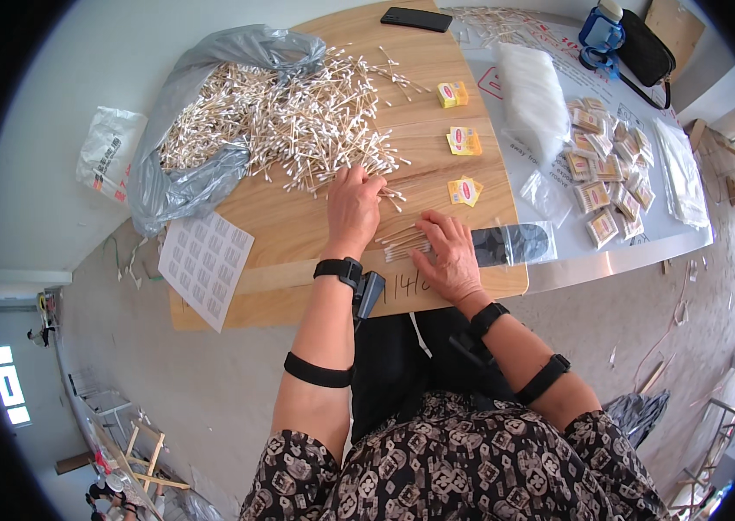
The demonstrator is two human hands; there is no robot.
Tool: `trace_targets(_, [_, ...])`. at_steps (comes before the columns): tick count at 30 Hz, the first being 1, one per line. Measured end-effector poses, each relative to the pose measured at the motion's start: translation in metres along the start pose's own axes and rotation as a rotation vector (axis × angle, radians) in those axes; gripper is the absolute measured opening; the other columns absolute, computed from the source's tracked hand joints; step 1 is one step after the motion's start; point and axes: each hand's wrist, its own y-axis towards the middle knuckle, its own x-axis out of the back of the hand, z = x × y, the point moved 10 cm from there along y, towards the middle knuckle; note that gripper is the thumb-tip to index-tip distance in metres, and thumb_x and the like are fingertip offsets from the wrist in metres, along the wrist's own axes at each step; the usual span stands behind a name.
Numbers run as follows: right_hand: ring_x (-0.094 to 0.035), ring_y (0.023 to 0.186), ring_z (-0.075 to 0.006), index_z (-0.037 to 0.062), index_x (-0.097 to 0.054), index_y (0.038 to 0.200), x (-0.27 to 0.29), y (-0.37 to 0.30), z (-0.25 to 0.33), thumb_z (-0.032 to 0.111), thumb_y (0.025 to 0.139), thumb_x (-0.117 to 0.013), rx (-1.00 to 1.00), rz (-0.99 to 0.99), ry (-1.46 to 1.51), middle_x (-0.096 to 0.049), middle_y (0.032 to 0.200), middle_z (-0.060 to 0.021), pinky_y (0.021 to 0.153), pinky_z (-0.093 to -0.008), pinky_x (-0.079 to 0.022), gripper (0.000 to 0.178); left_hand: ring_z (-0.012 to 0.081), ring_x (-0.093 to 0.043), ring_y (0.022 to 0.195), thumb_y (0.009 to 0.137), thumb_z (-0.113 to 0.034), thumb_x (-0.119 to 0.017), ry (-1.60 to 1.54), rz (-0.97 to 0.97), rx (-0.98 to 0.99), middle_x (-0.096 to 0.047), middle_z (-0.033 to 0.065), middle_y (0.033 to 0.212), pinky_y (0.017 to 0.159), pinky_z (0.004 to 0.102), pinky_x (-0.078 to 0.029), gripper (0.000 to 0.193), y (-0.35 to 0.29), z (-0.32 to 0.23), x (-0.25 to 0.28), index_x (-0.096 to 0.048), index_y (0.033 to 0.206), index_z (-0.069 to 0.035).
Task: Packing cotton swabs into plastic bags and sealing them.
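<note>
A big heap of wooden-stick cotton swabs point(298, 122) spills from a grey plastic bag point(152, 178) onto the wooden table. At the heap's near edge, my left hand point(354, 204) has its fingers bent down and drawn together on some swabs; the fingertips are partly hidden. Closer to me, a small row of cotton swabs point(402, 241) lies roughly side by side. My right hand point(451, 256) closes around the right end of this row, thumb on the near side and fingers on the far side. Under and beside that hand is a clear plastic sleeve with a dark part point(519, 243).
Three small stacks of yellow cards point(464, 141) line the table's right side. A sheet of printed labels point(205, 260) overhangs the front left edge. Rightward are packed swab bundles point(608, 169), clear bags point(534, 95) and a blue bottle point(602, 33). A phone point(417, 19) lies at the far edge.
</note>
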Motion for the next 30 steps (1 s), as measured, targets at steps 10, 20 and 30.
trace_targets(10, [-0.051,0.11,-0.0314,0.0037,-0.058,0.111,-0.002,0.0,0.0,0.018,0.073,-0.068,0.0,0.002,0.017,-0.055,0.121,-0.0116,0.094,-0.0426,-0.04,0.042,0.025,-0.052,0.088,0.068,-0.005,-0.074,-0.015,0.015,-0.069,-0.054,0.0026,0.082,0.08,0.0395,-0.045,0.012,0.007,-0.022,-0.015,-0.065,0.074,-0.009])
trace_targets(20, [-0.048,0.118,-0.0326,0.0047,-0.054,0.12,-0.003,-0.002,-0.006,0.019,0.074,-0.068,-0.049,0.004,0.022,-0.05,0.131,-0.0122,0.097,-0.0439,-0.039,0.05,0.0296,-0.054,0.085,0.069,-0.003,-0.074,-0.146,0.106,0.015,-0.06,0.0084,0.079,0.077,0.0405,-0.047,0.01,-0.011,-0.027,-0.019,-0.064,0.074,-0.004])
trace_targets(30, [-0.042,0.127,-0.0285,0.0069,-0.048,0.133,-0.015,0.001,0.002,0.023,0.08,-0.063,-0.01,0.098,-0.211,-0.046,0.141,-0.009,0.101,-0.0427,-0.034,0.057,0.0313,-0.054,0.083,0.069,0.0,-0.071,-0.16,0.091,0.029,-0.06,0.0096,0.079,0.074,0.0418,-0.047,0.01,-0.02,-0.029,-0.017,-0.063,0.074,-0.004])
